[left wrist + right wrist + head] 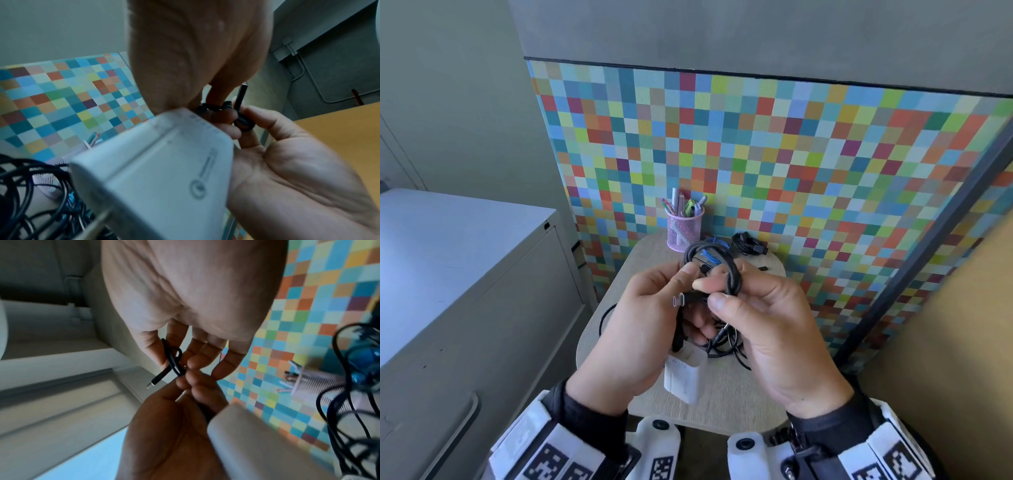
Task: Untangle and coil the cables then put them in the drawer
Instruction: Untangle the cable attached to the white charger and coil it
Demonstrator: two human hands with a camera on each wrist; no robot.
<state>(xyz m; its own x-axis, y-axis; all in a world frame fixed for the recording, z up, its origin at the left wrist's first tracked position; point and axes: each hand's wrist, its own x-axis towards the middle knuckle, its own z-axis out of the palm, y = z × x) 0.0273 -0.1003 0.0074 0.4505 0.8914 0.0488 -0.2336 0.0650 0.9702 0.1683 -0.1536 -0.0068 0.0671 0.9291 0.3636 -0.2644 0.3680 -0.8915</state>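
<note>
At frame centre my left hand (640, 322) and right hand (774, 329) both pinch the braided black cable (726, 270), holding its loops together while I coil.

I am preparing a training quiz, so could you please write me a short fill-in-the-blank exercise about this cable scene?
1. Both hands hold a coil of braided ____ cable.
2. The mesh pen cup at the table's back is ____.
3. A ____ rectangular charger block hangs below the left hand.
4. Loose cables lie on the small ____ table under the right hand.

Missing words: black; pink; white; wooden
</note>
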